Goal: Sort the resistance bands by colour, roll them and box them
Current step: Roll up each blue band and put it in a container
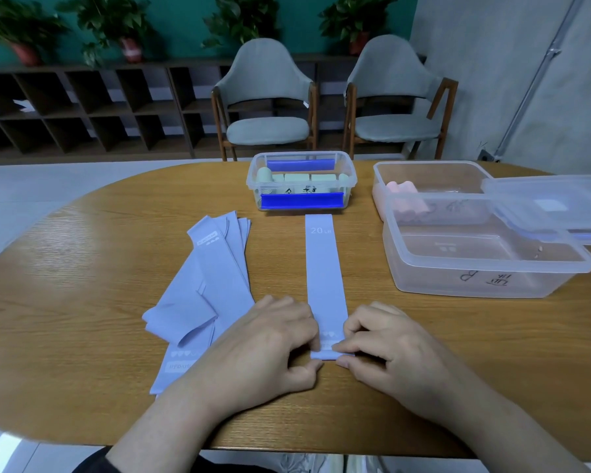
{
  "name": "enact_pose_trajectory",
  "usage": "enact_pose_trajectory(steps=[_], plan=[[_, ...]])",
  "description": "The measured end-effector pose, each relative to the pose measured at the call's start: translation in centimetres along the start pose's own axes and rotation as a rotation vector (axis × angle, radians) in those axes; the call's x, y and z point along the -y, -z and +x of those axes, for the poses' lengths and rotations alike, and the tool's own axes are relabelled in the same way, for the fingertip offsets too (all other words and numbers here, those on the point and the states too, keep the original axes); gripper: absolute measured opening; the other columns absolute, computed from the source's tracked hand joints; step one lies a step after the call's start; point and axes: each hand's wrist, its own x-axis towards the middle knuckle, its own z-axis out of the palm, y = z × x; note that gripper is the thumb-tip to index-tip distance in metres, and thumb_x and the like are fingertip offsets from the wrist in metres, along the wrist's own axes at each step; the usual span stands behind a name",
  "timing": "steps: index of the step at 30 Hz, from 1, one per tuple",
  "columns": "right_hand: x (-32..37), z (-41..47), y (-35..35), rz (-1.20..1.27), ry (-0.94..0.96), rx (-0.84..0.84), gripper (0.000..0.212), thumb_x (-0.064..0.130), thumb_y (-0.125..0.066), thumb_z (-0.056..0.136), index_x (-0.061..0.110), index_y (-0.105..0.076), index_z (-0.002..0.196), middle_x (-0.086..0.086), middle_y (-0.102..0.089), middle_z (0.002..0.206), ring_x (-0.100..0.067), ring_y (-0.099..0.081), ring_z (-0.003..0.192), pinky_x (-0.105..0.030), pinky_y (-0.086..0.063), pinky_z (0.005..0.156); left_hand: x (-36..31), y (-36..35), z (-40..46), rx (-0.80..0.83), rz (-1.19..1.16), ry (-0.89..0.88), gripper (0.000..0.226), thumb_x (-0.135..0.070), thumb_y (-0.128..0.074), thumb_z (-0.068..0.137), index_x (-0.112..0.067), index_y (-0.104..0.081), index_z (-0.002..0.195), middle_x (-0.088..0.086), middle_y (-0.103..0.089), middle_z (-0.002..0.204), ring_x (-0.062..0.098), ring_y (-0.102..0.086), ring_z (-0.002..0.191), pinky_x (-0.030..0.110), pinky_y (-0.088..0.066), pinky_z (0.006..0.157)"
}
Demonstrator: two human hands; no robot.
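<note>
My left hand (pixel 270 343) and right hand (pixel 386 346) both pinch the near end of the lavender 20 LB band (pixel 323 268), lying flat and lengthwise on the table (pixel 82 268). It looks light, limp and stretchy, so I'd pinch both edge corners to roll it tight.

A flat lavender resistance band (pixel 323 264) lies lengthwise at the middle of the oval wooden table (pixel 82 268). A heap of lavender bands (pixel 205 288) lies just left of it. Beyond it sits a clear plastic box with blue clips (pixel 301 180), rolled pale green bands (pixel 297 177) inside. At right, a clear empty tub (pixel 485 257) sits nearer than a clear tub (pixel 423 179) holding pink rolls (pixel 405 192).
</note>
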Motion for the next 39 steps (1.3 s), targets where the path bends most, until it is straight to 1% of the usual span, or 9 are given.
enact_pose_trajectory(steps=[4,8,10,14,16,21,27,31,39], plan=[[-0.06,0.07,-0.12,-0.002,-0.012,0.003,0.019,0.043,-0.058,0.096,0.030,-0.072,0.100,0.021,-0.057,0.094,-0.002,-0.052,0.093,-0.029,-0.046,0.084,0.13,0.01,-0.07,0.009,-0.010,-0.002,0.016,-0.033,-0.065,0.089,-0.028,-0.052,0.081,-0.017,-0.045,0.081,0.005,-0.043,0.084,0.030,-0.041,0.079],[0.12,0.10,-0.05,0.007,-0.025,-0.027,0.022,0.042,-0.056,0.096,0.028,-0.074,0.095,0.019,-0.055,0.092,-0.003,-0.052,0.092,-0.022,-0.043,0.083,0.33,0.01,-0.13,-0.006,-0.005,-0.009,0.020,-0.034,-0.060,0.096,-0.025,-0.055,0.079,-0.015,-0.046,0.081,0.006,-0.043,0.084,0.030,-0.039,0.080],[0.16,0.16,-0.09,-0.019,-0.024,-0.024,0.024,0.044,-0.057,0.094,0.028,-0.074,0.095,0.019,-0.053,0.093,-0.004,-0.051,0.091,-0.023,-0.044,0.082,0.40,-0.12,-0.14,-0.024,0.025,-0.011,0.023,-0.035,-0.058,0.097,-0.023,-0.058,0.078,-0.013,-0.047,0.080,0.008,-0.044,0.083,0.031,-0.040,0.079],[0.03,0.27,-0.19,-0.048,-0.009,-0.040,0.024,0.044,-0.054,0.096,0.029,-0.073,0.093,0.018,-0.051,0.091,-0.006,-0.050,0.088,-0.027,-0.046,0.079,0.32,-0.32,-0.23,-0.075,0.049,0.004,0.014,-0.039,-0.065,0.091,-0.026,-0.066,0.086,-0.014,-0.051,0.083,0.009,-0.048,0.082,0.031,-0.042,0.077],[0.01,0.27,-0.25,-0.056,-0.005,-0.036,0.026,0.044,-0.051,0.098,0.030,-0.072,0.093,0.017,-0.050,0.091,-0.007,-0.049,0.088,-0.028,-0.045,0.079,0.28,-0.32,-0.23,-0.077,0.028,0.012,0.012,-0.040,-0.068,0.088,-0.028,-0.064,0.090,-0.016,-0.051,0.085,0.008,-0.049,0.083,0.031,-0.043,0.077],[-0.03,0.33,-0.19,-0.021,-0.027,-0.039,0.020,0.044,-0.052,0.098,0.031,-0.067,0.097,0.019,-0.057,0.094,-0.008,-0.055,0.090,-0.034,-0.048,0.081,0.41,-0.25,-0.25,-0.045,0.019,0.015,0.014,-0.039,-0.062,0.094,-0.027,-0.060,0.086,-0.015,-0.046,0.083,0.008,-0.046,0.084,0.031,-0.041,0.078],[-0.13,0.34,-0.26,-0.028,-0.056,-0.062,0.027,0.045,-0.051,0.097,0.029,-0.073,0.097,0.017,-0.055,0.091,-0.006,-0.052,0.088,-0.028,-0.047,0.080,0.50,-0.30,-0.21,-0.072,0.037,0.031,0.018,-0.042,-0.059,0.097,-0.028,-0.065,0.087,-0.017,-0.045,0.082,0.005,-0.045,0.083,0.033,-0.043,0.077],[-0.23,0.39,-0.40,-0.027,-0.083,-0.052,0.027,0.046,-0.051,0.095,0.031,-0.073,0.101,0.020,-0.053,0.094,-0.003,-0.050,0.091,-0.028,-0.046,0.080,0.37,-0.28,-0.17,-0.054,0.056,0.052,0.016,-0.047,-0.062,0.090,-0.032,-0.065,0.094,-0.017,-0.052,0.087,0.007,-0.049,0.088,0.033,-0.043,0.080],[-0.12,0.26,-0.42,-0.075,-0.055,-0.027,0.031,0.046,-0.044,0.101,0.032,-0.072,0.097,0.020,-0.048,0.097,-0.005,-0.047,0.091,-0.029,-0.044,0.082,0.35,-0.24,-0.26,-0.048,0.060,0.036,0.009,-0.038,-0.063,0.089,-0.028,-0.062,0.089,-0.016,-0.049,0.086,0.007,-0.048,0.087,0.034,-0.042,0.081]])
